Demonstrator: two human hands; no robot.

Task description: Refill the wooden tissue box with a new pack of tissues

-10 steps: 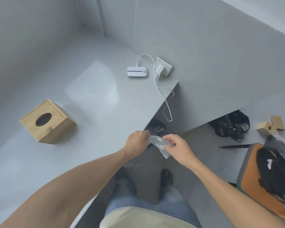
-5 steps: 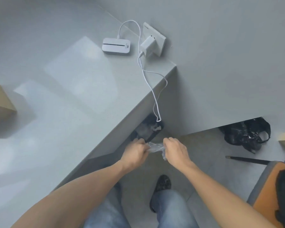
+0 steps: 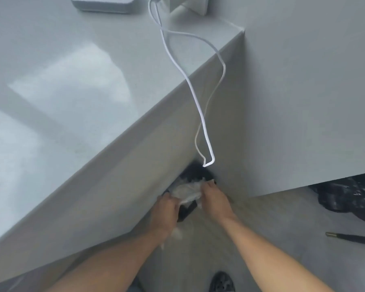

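Observation:
Both of my hands grip a crumpled clear plastic wrapper (image 3: 185,191) low down, beside the grey counter's front panel. My left hand (image 3: 165,211) holds its near end and my right hand (image 3: 214,196) holds its far end. The wrapper hangs right over a black bin (image 3: 195,171) that stands on the floor in the corner under the counter. The wooden tissue box is out of view. No tissue pack shows.
The grey counter (image 3: 72,81) fills the left. A white device (image 3: 102,4) and a wall charger (image 3: 188,5) sit at its back, with a white cable (image 3: 204,127) dangling over the edge above the bin. A black bag (image 3: 346,194) and a dark stick (image 3: 352,237) lie on the floor at right.
The view has dropped and moved closer to the floor corner. Both hands have carried the plastic wrapper down and forward to the black bin. The tissue box has left the view.

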